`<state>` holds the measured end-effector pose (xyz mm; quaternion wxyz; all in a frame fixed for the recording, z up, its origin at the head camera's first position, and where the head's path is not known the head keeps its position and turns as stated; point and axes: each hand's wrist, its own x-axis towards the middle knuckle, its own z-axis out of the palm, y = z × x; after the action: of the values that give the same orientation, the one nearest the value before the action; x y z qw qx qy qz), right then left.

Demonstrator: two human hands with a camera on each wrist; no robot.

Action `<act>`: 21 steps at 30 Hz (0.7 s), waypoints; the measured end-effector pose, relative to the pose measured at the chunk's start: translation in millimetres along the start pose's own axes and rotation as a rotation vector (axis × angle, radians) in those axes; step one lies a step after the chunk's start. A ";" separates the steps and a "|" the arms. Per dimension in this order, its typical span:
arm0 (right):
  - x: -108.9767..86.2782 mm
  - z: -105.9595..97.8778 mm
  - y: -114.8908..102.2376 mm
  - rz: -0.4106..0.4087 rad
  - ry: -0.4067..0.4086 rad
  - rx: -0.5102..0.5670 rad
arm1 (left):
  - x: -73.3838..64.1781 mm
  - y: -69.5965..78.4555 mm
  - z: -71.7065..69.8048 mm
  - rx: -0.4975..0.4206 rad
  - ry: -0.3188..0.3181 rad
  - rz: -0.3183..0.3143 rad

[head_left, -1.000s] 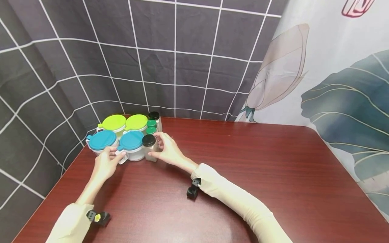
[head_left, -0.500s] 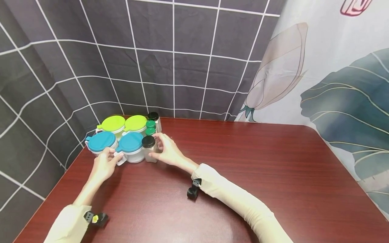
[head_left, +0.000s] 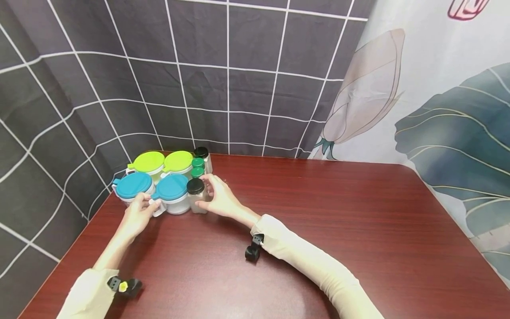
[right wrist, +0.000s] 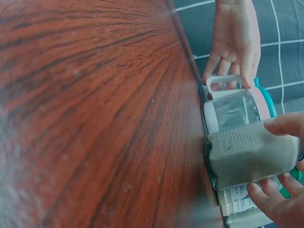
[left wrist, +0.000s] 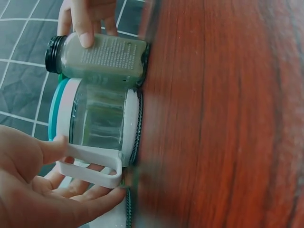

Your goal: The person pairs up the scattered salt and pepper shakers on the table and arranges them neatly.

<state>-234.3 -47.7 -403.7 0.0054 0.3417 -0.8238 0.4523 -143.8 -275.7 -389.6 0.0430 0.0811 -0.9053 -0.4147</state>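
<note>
Judging by the hold on each container, busy with lining up lidded containers in close rows at the left rear of the table point(head_left: 318, 230). Pinching the white handle point(left wrist: 95, 177) of the right-hand blue-lidded pot point(head_left: 172, 187) between left hand point(head_left: 137, 217) thumb and fingers. Grasping the black-lidded jar point(head_left: 196, 202) in the right hand point(head_left: 223, 199), with thumb to one side and fingers to the other. Standing upright on the table, pot and jar, side by side and seemingly touching. To the left, another blue-lidded pot point(head_left: 133, 185); behind, two lime-lidded pots point(head_left: 148, 162); beyond the jar, two small green-lidded jars point(head_left: 198, 172), then a second black-lidded jar point(head_left: 202, 153). Next, probably calling for a slight nudge to square jar with pot, then for loosening both hands cleanly, without dragging the handle or knocking the small jars.
</note>
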 end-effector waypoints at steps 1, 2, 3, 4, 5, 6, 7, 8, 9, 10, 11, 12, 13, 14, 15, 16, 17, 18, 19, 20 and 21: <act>0.3 0.4 0.3 0.000 0.002 -0.003 | 0.3 -0.3 0.0 -0.010 -0.001 -0.007; 0.6 0.8 0.8 0.001 0.003 -0.005 | 0.6 -0.8 0.0 -0.020 -0.004 -0.014; 0.7 1.0 1.0 0.002 0.004 -0.005 | 0.8 -1.4 0.1 -0.027 -0.007 -0.018; 0.8 1.3 1.4 0.004 0.006 -0.006 | 1.0 -1.9 0.2 -0.034 -0.010 -0.022; 1.2 1.6 1.7 0.007 0.005 -0.003 | 1.2 -2.4 0.3 -0.033 -0.012 -0.022; 1.3 1.8 1.8 0.010 0.005 -0.001 | 1.6 -3.0 0.3 -0.031 -0.013 -0.021; 1.3 1.8 1.7 0.013 0.004 0.001 | 1.7 -3.4 0.4 -0.028 -0.013 -0.020; 1.5 1.8 1.6 0.018 0.002 0.003 | 1.8 -3.6 0.6 -0.025 -0.012 -0.016; 1.5 1.6 1.3 0.020 0.002 0.004 | 1.7 -3.6 0.7 -0.020 -0.011 -0.012; 1.6 1.6 1.0 0.024 0.002 0.006 | 1.7 -3.5 0.7 -0.014 -0.008 -0.008; 1.6 1.4 0.5 0.028 0.001 0.007 | 1.7 -3.4 0.8 -0.010 -0.006 -0.005; 1.5 1.4 0.2 0.031 0.001 0.008 | 1.5 -3.2 0.9 -0.006 -0.005 -0.004; 1.6 1.3 -0.2 0.035 0.002 0.008 | 1.3 -2.9 1.0 -0.003 -0.004 -0.003; 1.6 1.4 -0.4 0.038 0.003 0.008 | 1.2 -2.6 1.1 0.000 -0.003 -0.003; 1.5 1.2 -0.6 0.040 0.005 0.008 | 1.0 -2.3 1.2 0.003 -0.002 -0.004; 1.5 1.3 -0.9 0.044 0.006 0.009 | 0.9 -1.8 1.2 0.008 -0.001 -0.004; 1.4 1.3 -1.1 0.048 0.007 0.008 | 0.9 -1.4 1.2 0.013 -0.001 -0.005; 1.5 1.4 -1.3 0.051 0.008 0.010 | 0.8 -0.9 1.1 0.018 0.000 -0.006; 1.5 1.3 -1.5 0.053 0.010 0.012 | 0.8 -0.3 1.0 0.024 0.003 -0.007; 1.3 1.4 -1.8 0.056 0.012 0.013 | 0.7 0.5 0.9 0.032 0.007 -0.007; 1.3 1.3 -1.9 0.058 0.014 0.013 | 0.1 1.5 0.8 0.041 0.012 -0.008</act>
<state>-233.8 -50.1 -402.7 -0.0041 0.3144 -0.8303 0.4602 -144.2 -274.2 -389.0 0.0453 0.0881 -0.9130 -0.3958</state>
